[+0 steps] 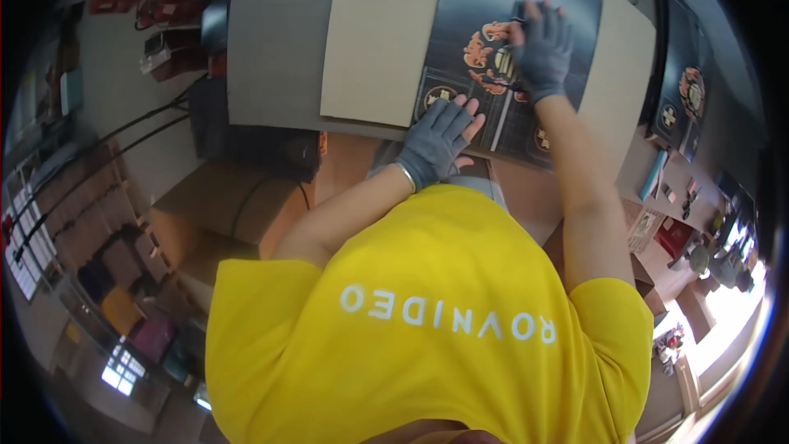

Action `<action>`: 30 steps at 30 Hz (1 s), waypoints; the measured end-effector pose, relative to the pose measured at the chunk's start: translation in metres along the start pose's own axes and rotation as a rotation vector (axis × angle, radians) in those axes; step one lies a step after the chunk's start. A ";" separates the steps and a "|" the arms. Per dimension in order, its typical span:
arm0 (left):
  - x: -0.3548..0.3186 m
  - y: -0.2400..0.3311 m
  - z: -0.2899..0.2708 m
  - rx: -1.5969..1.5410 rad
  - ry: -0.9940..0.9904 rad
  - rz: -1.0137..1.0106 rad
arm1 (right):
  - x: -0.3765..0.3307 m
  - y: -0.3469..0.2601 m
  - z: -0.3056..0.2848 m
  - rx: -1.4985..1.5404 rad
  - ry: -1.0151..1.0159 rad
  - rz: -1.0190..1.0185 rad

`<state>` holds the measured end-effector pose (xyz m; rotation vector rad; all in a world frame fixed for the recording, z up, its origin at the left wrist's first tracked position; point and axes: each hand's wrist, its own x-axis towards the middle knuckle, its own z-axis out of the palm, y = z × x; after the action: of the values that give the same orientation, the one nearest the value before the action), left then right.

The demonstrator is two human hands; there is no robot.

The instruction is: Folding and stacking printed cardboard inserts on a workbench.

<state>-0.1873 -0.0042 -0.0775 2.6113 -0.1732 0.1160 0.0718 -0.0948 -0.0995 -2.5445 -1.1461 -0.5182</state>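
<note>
A dark printed sheet (460,25) with an orange ring-shaped design and small round emblems lies on a pale board (374,41). My right hand (544,53), in a grey fingerless glove, presses on the sheet at the right of the ring, fingers partly bent. A small dark piece shows beside its index finger and thumb; its kind cannot be made out. My left hand (436,141), gloved alike, rests at the near left corner of the sheet by a round emblem, fingers stretched out and holding nothing.
The board lies on a grey table (275,49). Another dark printed panel (680,74) lies at the right. An open cardboard box (234,205) stands on the near left, with red items (173,12) beyond. Black straps or cables (107,148) stretch across the left.
</note>
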 end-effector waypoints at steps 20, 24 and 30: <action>0.027 -0.026 0.000 0.188 0.164 0.026 | -0.026 -0.019 -0.097 0.261 -0.457 -0.663; 0.027 -0.025 -0.004 0.155 0.159 0.025 | 0.010 -0.008 -0.168 0.160 -0.459 -0.737; 0.022 -0.023 -0.001 0.106 0.186 -0.044 | 0.006 0.079 -0.238 -0.178 -0.924 -0.024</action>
<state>-0.1627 0.0143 -0.0853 2.6893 -0.0446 0.3598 0.0881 -0.2389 0.1048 -2.9954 -1.4237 0.6733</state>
